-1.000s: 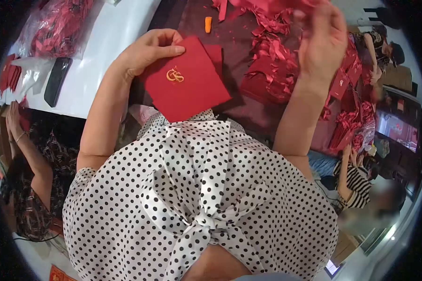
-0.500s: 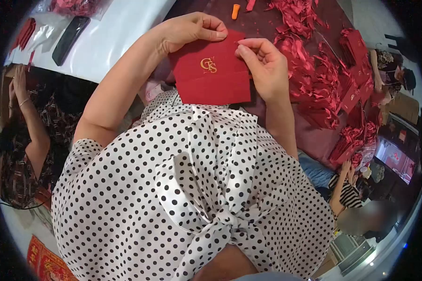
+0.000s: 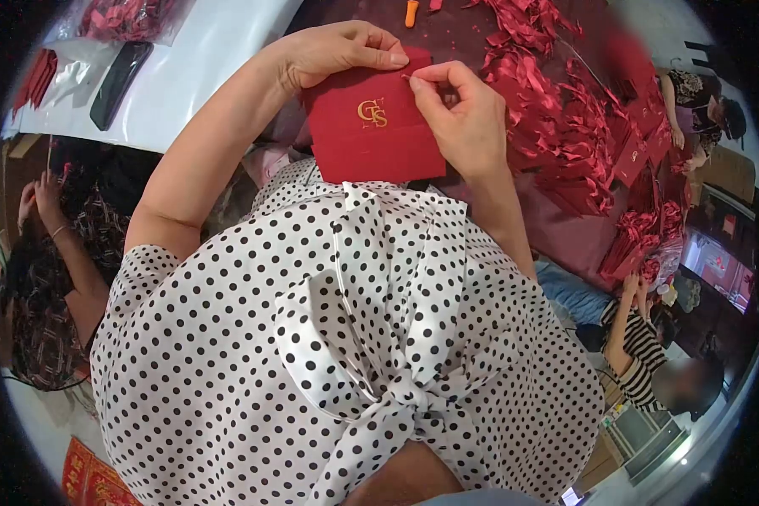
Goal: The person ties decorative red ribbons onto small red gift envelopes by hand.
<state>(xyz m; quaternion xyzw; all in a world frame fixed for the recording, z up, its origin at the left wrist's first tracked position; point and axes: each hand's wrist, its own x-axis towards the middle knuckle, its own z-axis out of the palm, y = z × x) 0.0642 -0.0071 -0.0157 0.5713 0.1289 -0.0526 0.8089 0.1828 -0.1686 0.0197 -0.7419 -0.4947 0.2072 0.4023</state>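
Observation:
A red envelope [image 3: 371,150] with gold lettering is held up in front of my chest, its printed face towards me and a fold line across its lower half. My left hand [image 3: 350,55] grips its top edge, thumb on the front and fingers curled behind. Over the envelope's upper right part, my right hand [image 3: 464,114] is closed in a pinch at thumb and forefinger. A tiny red bit shows at those fingertips, too small to name.
On the dark red tablecloth to the right lie heaps of red ribbons [image 3: 557,126] and more red envelopes [image 3: 632,156]. An orange-handled tool [image 3: 411,13] lies ahead. A phone [image 3: 120,84] and plastic-bagged red items [image 3: 131,17] rest at left. Co-workers sit on both sides.
My right hand has moved left and slightly up, its pinch now over the envelope instead of at its right edge. The left hand keeps its grip. A co-worker's hands at left have lowered.

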